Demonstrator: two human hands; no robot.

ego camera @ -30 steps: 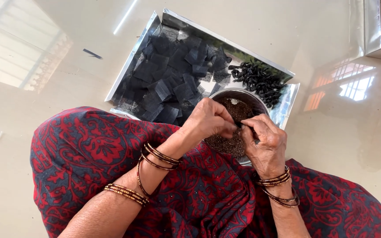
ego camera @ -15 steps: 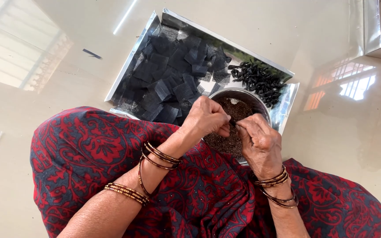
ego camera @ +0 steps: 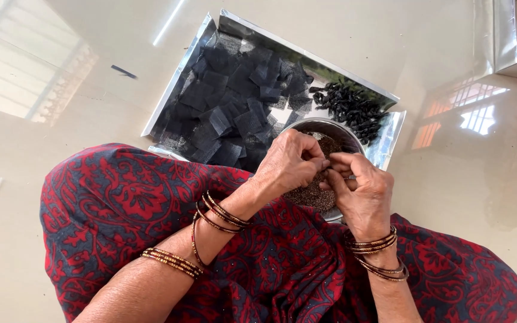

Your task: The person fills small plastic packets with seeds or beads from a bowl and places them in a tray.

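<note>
Now, left hand: curled, fingertips pinched, apparently on something too small to make out.
Right hand: curled likewise, fingertips meeting the left's.
Round steel bowl of dark seeds: beneath both hands, at the tray's near edge.
Shiny rectangular metal tray: black mesh squares inside, small black bundles at its right end.

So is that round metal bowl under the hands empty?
No. The metal bowl holds small dark brown seed-like grains, visible between and below both hands; how deep they go cannot be told.
</note>
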